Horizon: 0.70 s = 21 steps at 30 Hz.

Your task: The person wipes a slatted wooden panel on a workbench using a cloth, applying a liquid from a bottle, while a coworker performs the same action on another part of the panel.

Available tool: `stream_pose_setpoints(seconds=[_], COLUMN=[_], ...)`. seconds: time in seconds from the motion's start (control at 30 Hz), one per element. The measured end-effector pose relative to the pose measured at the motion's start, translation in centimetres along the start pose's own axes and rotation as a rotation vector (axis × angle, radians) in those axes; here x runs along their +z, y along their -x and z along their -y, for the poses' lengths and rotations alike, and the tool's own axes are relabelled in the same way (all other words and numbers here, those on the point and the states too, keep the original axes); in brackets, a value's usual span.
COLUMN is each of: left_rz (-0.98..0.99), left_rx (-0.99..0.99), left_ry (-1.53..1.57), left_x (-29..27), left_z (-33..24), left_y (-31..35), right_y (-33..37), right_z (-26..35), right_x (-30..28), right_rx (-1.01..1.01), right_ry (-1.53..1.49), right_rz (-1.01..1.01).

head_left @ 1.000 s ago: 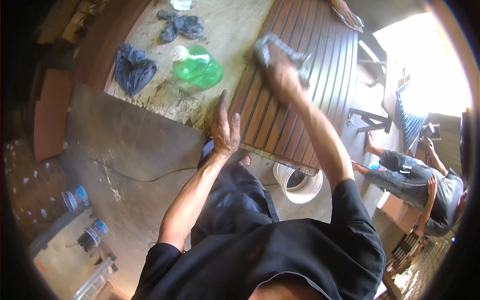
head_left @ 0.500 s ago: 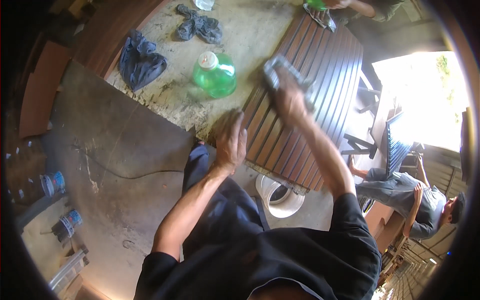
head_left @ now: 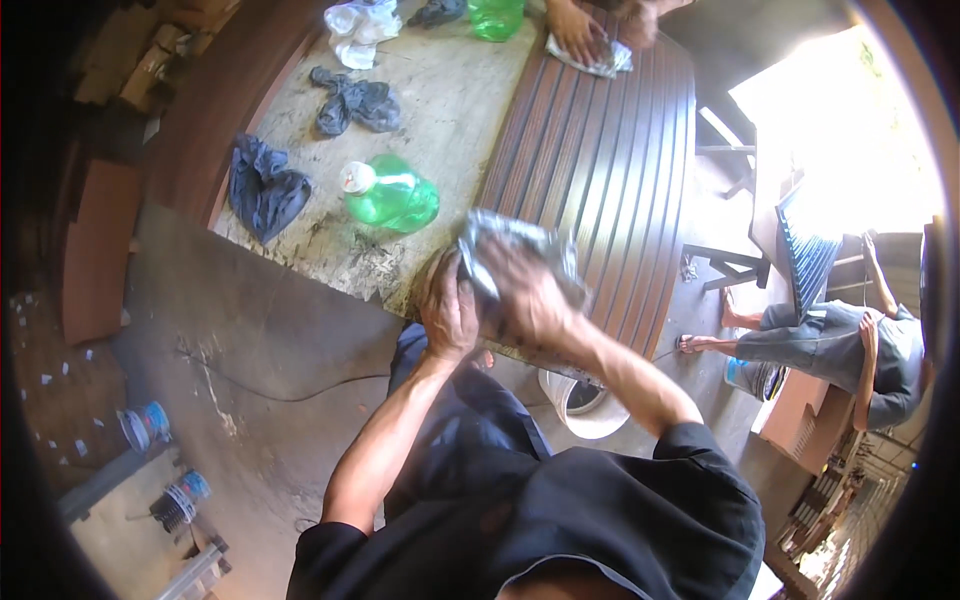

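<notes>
A dark brown slatted wooden panel [head_left: 625, 215] lies on a worn, stained worktop [head_left: 440, 110]. My right hand [head_left: 532, 300], smeared by motion, presses a crumpled greyish cloth [head_left: 495, 230] onto the panel's near end. Close by on the left, my left hand [head_left: 450, 312] rests at the panel's near corner, its fingers stretched out and nothing seen in it. A clear bottle of green liquid [head_left: 400, 200] with a white cap stands on the worktop, left of both hands.
Dark crumpled cloths [head_left: 270, 190] and a white one [head_left: 360, 32] lie on the worktop. At the panel's far end a co-worker's hands [head_left: 580, 35] hold another cloth. A white bucket [head_left: 590, 415] stands below the near edge. Another person [head_left: 840, 350] is at the right.
My right hand has drawn the cloth back along the panel to its near end, beside my left hand. The view has shifted, and the co-worker's hands show more fully.
</notes>
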<state>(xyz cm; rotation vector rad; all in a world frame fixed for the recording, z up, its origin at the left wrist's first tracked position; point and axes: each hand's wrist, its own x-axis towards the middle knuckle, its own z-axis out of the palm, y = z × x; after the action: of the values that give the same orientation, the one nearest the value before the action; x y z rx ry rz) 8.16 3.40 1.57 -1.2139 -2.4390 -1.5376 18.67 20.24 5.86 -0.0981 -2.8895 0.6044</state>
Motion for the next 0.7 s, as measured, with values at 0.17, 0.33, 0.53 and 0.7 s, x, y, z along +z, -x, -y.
stream_pose_setpoints(seconds=[0.17,0.33,0.53,0.7], left_rz=[0.089,0.150,0.083,0.125], left_rx=[0.098,0.155,0.184,0.243], left_ry=[-0.080,-0.115,-0.179,-0.214], left_x=[-0.1,1.0,1.6,1.8], left_z=[-0.6,-1.8,-0.5,-0.6], left_y=[-1.0,-1.4,-1.8,-1.7], right_y=[1.9,-7.0,-2.4,8.1], right_z=[-2.4,-12.3,-7.3,-3.3], right_x=[-1.3,-4.7,-0.2,-2.6], right_rx=[0.023,0.158,0.137,0.251], right_ry=[0.195,0.097,0.093,0.020], right_rz=[0.095,-0.238,-0.271,-0.107])
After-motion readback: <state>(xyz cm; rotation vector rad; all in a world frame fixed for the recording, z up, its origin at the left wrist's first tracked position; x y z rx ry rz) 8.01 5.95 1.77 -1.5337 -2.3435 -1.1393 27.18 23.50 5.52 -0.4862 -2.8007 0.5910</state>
